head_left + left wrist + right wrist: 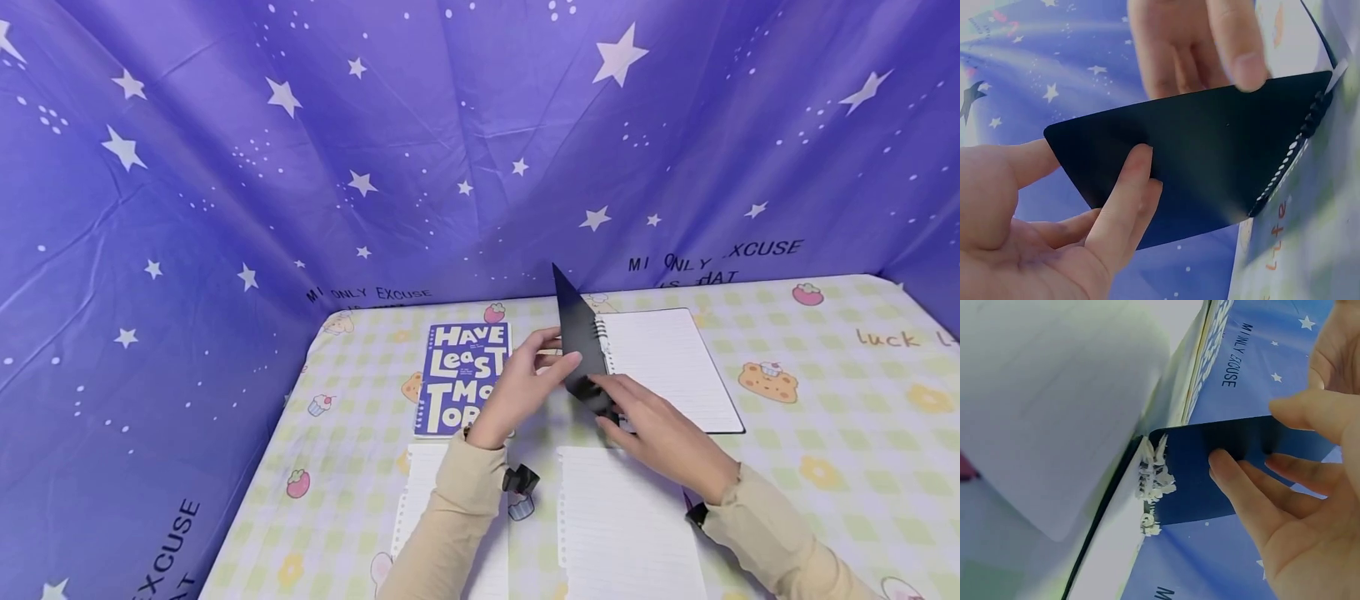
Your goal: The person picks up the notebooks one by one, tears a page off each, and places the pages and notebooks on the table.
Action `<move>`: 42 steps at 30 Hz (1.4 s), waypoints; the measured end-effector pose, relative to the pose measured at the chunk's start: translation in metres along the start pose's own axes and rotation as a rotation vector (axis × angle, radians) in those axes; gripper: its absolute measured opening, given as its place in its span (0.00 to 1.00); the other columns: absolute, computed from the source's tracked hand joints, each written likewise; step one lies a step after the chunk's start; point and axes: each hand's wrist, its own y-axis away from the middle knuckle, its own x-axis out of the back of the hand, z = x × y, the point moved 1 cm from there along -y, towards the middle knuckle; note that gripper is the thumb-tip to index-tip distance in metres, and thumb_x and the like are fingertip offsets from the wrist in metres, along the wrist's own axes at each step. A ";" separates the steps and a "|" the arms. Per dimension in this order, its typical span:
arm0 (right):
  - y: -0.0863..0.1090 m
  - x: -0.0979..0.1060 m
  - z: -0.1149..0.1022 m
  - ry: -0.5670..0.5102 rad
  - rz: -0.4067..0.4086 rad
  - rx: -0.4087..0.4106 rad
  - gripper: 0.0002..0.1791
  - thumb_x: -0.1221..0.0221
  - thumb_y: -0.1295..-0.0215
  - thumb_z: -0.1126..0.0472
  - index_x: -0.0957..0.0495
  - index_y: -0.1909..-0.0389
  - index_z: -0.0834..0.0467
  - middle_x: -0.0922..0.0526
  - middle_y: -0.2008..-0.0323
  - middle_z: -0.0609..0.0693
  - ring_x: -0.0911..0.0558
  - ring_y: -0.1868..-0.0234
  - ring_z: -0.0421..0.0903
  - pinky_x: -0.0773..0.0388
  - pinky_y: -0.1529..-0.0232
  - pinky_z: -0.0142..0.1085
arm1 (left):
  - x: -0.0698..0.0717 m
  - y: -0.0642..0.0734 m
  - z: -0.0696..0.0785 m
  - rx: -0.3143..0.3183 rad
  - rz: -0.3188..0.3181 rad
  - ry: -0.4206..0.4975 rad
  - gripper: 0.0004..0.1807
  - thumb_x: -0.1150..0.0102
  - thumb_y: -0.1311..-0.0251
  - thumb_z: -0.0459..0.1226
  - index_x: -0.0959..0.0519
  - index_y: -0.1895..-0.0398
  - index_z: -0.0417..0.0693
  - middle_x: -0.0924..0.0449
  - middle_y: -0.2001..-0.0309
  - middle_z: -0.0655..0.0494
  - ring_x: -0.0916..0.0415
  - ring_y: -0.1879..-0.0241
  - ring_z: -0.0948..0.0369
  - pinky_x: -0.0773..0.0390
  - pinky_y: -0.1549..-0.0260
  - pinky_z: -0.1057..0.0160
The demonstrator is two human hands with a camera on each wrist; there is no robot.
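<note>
A black-covered ring-bound notebook (660,358) lies on the table with a lined white page exposed. Its black cover (577,333) stands raised at the binding. My left hand (531,379) pinches the cover near its free edge, fingers (1125,194) lying along one face. My right hand (660,425) pinches the same cover at the near edge, thumb on one side and fingers (1241,487) on the other. Ragged white paper scraps (1154,481) cling along the rings in the right wrist view.
A blue notebook (461,379) with large white lettering lies left of the hands. Two loose lined sheets with punched edges lie nearer, one sheet (630,533) below the right hand, the other sheet (420,492) partly under the left forearm. A purple star-patterned curtain (465,125) hangs behind the checked tablecloth (840,417).
</note>
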 end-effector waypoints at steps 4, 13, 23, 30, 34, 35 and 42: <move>0.000 0.003 -0.003 -0.008 0.027 0.001 0.32 0.37 0.34 0.60 0.34 0.32 0.66 0.23 0.40 0.63 0.17 0.48 0.57 0.19 0.47 0.50 | -0.006 0.001 0.000 -0.007 -0.021 0.029 0.30 0.43 0.30 0.45 0.34 0.30 0.40 0.25 0.38 0.44 0.21 0.43 0.55 0.19 0.49 0.65; -0.001 0.008 -0.008 -0.077 0.126 0.055 0.38 0.36 0.36 0.67 0.40 0.26 0.60 0.26 0.37 0.59 0.13 0.56 0.50 0.15 0.54 0.41 | -0.017 0.000 -0.004 -0.044 -0.091 0.070 0.29 0.51 0.25 0.44 0.37 0.29 0.36 0.28 0.37 0.42 0.22 0.42 0.54 0.19 0.50 0.68; -0.006 0.015 -0.015 -0.168 0.223 0.047 0.39 0.36 0.40 0.74 0.38 0.28 0.60 0.27 0.37 0.53 0.15 0.49 0.51 0.18 0.52 0.33 | -0.023 0.001 -0.010 -0.046 -0.145 0.004 0.29 0.60 0.23 0.52 0.35 0.28 0.46 0.26 0.35 0.49 0.21 0.42 0.57 0.23 0.44 0.66; -0.006 0.023 -0.019 -0.157 0.286 0.028 0.42 0.37 0.39 0.74 0.42 0.25 0.60 0.26 0.39 0.58 0.16 0.48 0.55 0.19 0.51 0.29 | -0.028 -0.002 -0.016 -0.099 -0.218 0.024 0.29 0.64 0.22 0.52 0.37 0.26 0.46 0.31 0.32 0.50 0.24 0.41 0.62 0.19 0.46 0.61; -0.005 0.027 -0.020 -0.181 0.309 0.000 0.42 0.38 0.40 0.77 0.42 0.25 0.59 0.28 0.37 0.59 0.19 0.44 0.56 0.23 0.49 0.22 | -0.031 -0.003 -0.020 -0.114 -0.242 0.010 0.29 0.65 0.21 0.51 0.37 0.26 0.47 0.32 0.30 0.51 0.24 0.39 0.58 0.20 0.46 0.63; -0.005 0.028 -0.020 -0.184 0.314 -0.006 0.42 0.39 0.40 0.77 0.42 0.25 0.59 0.28 0.37 0.59 0.20 0.43 0.56 0.24 0.49 0.20 | -0.033 -0.003 -0.020 -0.116 -0.246 0.009 0.28 0.65 0.21 0.51 0.37 0.26 0.47 0.32 0.30 0.51 0.25 0.38 0.58 0.20 0.45 0.63; -0.001 0.032 -0.019 -0.155 0.341 -0.030 0.41 0.41 0.41 0.79 0.39 0.27 0.59 0.29 0.38 0.57 0.21 0.43 0.53 0.28 0.47 0.15 | -0.042 -0.006 -0.027 -0.166 -0.264 -0.011 0.27 0.51 0.25 0.37 0.39 0.26 0.45 0.36 0.28 0.51 0.28 0.36 0.59 0.23 0.44 0.70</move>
